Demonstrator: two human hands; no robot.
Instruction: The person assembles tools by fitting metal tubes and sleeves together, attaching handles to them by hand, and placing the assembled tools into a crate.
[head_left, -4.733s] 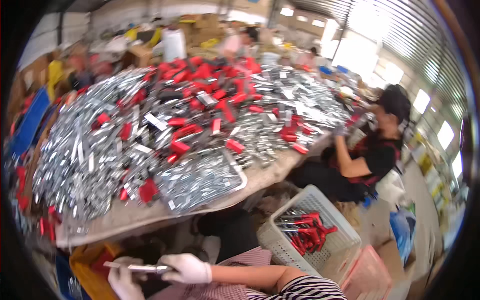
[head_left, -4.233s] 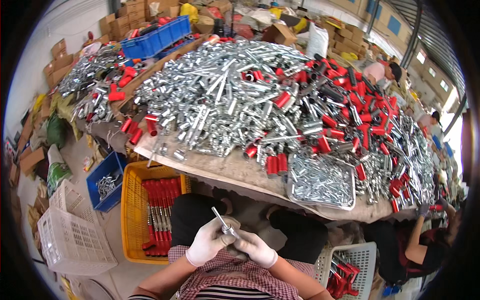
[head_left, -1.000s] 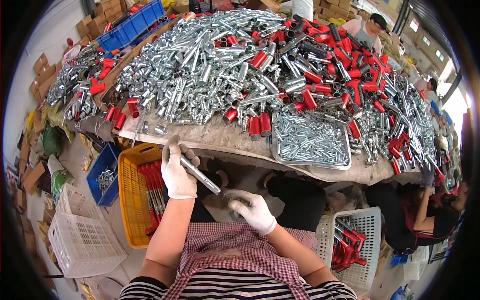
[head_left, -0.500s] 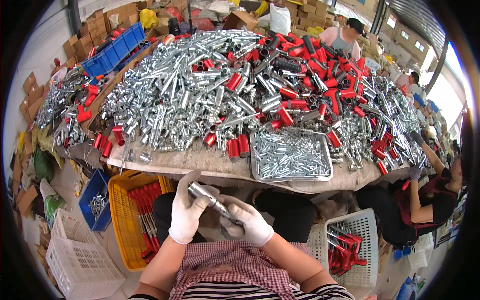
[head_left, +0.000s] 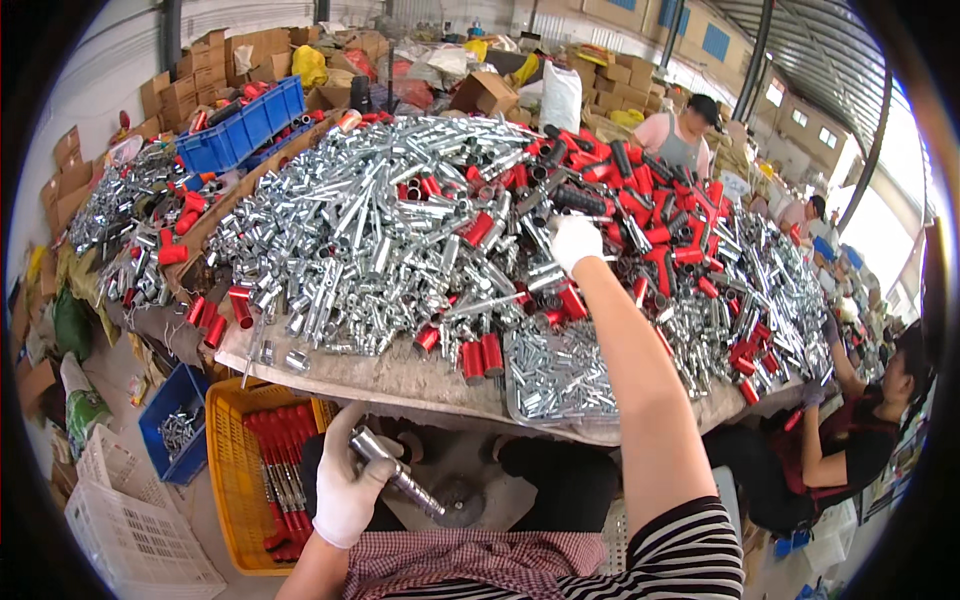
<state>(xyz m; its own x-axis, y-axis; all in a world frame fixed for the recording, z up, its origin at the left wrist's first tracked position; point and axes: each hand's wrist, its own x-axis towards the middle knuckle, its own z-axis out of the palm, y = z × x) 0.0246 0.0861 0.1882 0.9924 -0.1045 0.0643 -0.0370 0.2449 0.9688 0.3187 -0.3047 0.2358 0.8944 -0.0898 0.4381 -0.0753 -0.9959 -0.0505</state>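
My left hand point(head_left: 348, 490), in a white glove, is closed round a silver metal tube with a wide collar and a thinner, ribbed end point(head_left: 418, 493). It holds the tube tilted, above my lap and in front of the table edge. My right hand point(head_left: 577, 243), also gloved in white, is stretched far forward over the heap of metal and red parts point(head_left: 370, 240). It touches the heap just below a black ribbed grip point(head_left: 583, 200). Its fingers point down and away, mostly hidden by the back of the hand.
A clear tray of small metal pins point(head_left: 560, 370) sits at the table's front edge, partly under my right forearm. Below left stand a yellow crate point(head_left: 225, 480) of red-handled tools and a blue bin point(head_left: 165, 465). Co-workers sit at the right and across the heap.
My right hand has left the metal tube and reached forward onto the heap. My left hand keeps the tube, now lower and slightly left. The view has tilted up.
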